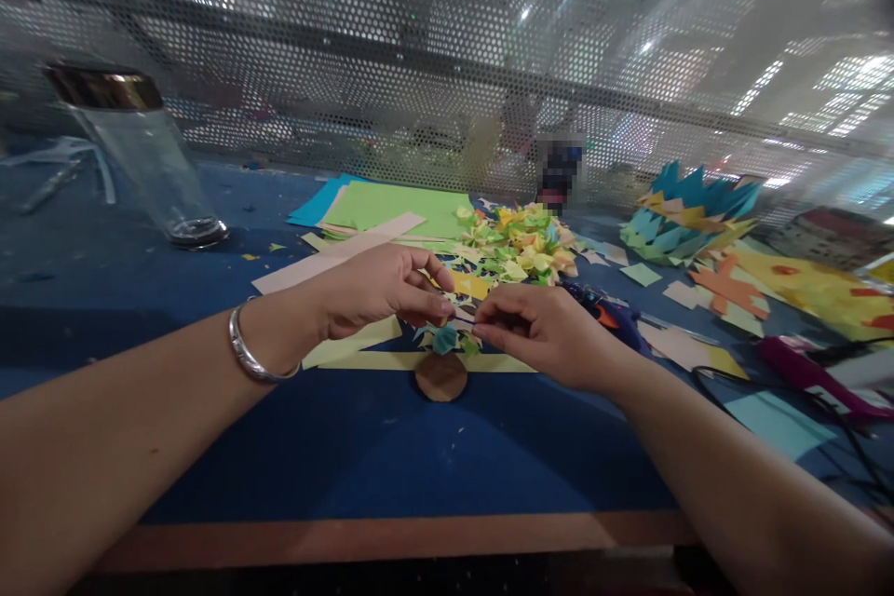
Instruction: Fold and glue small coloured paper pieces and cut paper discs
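Over the middle of the blue table, my left hand [381, 293], with a silver bangle at its wrist, has thumb and fingertips pinched together. My right hand [548, 326] faces it, also closed in a pinch, only a short gap away. Something small and thin spans the fingertips; I cannot make out what it is. Just below them sits a folded teal paper piece [444, 339] among small green paper bits [471, 344]. A round brown disc [441, 378] lies in front, by a pale yellow paper strip [370, 360].
Behind my hands are a pile of folded paper pieces [531, 242] and green paper sheets [405, 208]. A glass bottle [157, 168] stands at left. To the right are a zigzag paper crown [688, 214], scraps and a magenta tool [814, 382] with a dark cable. Perforated metal screen [349, 65] closes the back.
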`<state>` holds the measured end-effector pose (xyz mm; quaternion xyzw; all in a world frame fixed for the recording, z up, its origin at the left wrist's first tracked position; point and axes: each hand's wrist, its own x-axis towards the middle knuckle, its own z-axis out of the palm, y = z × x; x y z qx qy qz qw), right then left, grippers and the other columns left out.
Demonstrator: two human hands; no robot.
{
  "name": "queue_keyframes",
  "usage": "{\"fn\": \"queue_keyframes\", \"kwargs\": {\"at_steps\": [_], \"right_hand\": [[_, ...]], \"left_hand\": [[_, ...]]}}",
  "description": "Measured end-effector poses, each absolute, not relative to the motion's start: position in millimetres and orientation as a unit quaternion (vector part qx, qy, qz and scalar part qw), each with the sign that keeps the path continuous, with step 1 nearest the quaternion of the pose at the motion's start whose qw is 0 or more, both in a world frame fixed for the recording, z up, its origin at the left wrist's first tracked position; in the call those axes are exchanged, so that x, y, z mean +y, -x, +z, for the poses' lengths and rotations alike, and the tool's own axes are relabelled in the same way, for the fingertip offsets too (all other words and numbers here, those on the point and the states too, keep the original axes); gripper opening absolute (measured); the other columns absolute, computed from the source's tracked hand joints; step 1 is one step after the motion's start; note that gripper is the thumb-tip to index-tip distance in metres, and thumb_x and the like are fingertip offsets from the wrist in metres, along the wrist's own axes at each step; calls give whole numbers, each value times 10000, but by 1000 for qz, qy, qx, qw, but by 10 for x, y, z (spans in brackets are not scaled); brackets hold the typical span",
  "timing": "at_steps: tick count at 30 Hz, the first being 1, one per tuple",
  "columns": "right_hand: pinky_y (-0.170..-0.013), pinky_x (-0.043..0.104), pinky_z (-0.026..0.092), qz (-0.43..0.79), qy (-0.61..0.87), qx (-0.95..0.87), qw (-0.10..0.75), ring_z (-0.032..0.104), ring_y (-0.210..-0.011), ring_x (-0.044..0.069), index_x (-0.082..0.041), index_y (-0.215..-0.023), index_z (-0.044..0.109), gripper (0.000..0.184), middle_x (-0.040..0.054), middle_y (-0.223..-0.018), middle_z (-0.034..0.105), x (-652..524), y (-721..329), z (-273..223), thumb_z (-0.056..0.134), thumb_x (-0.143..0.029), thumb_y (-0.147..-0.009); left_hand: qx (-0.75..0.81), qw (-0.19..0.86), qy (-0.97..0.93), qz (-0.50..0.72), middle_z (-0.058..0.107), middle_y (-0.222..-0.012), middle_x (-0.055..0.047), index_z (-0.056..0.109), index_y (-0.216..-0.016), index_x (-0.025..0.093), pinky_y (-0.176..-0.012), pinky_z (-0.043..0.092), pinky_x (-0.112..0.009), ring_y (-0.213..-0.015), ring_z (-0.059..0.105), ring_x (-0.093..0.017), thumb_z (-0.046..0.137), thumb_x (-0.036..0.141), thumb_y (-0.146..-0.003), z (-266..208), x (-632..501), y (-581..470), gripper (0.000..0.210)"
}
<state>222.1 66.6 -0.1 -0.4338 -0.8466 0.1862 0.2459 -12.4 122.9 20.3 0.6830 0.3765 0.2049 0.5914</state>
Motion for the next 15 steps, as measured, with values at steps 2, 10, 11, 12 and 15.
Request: {"fn": "queue_keyframes", "kwargs": {"at_steps": [2, 10, 11, 12, 15], "right_hand": [[-589, 251, 368, 181, 437, -848, 242, 505, -627, 104, -172, -876, 690, 139, -4, -729, 596, 670, -2214, -2, 637, -282, -944], [-622, 251, 388, 166, 430, -855, 238, 529, -649, 105, -180, -884, 680, 84, -1, -766, 615, 666, -2212, -21, 659, -252, -924], [-624, 251, 390, 166, 429, -856, 237, 531, -650, 105, -179, -884, 680, 83, -1, -769, 616, 666, -2212, -20, 661, -252, -922], [-625, 250, 390, 164, 429, -856, 237, 533, -651, 105, -179, -887, 681, 83, -1, -769, 615, 667, -2211, -18, 664, -252, -921], [-622, 250, 387, 159, 429, -857, 236, 535, -654, 106, -175, -886, 685, 98, -1, -764, 610, 671, -2211, -9, 660, -260, -927]], "left_hand": [[382, 597, -676, 200, 750, -821, -46, 621, -1050, 155, -716, 505, -296, -760, 692, -164, 832, 234, -761, 187, 1238, 122, 367], [391, 597, -674, 189, 769, -904, -64, 657, -1065, 149, -794, 513, -320, -833, 718, -186, 837, 175, -720, 188, 1224, 105, 390], [392, 595, -676, 188, 769, -900, -62, 658, -1066, 147, -799, 510, -323, -838, 719, -188, 837, 171, -718, 190, 1222, 103, 392], [392, 595, -676, 187, 769, -899, -63, 656, -1067, 145, -804, 507, -325, -843, 718, -190, 836, 168, -718, 189, 1222, 101, 393], [383, 602, -673, 195, 767, -914, -66, 639, -1075, 143, -808, 499, -317, -851, 712, -180, 827, 156, -730, 176, 1226, 101, 394]]}}
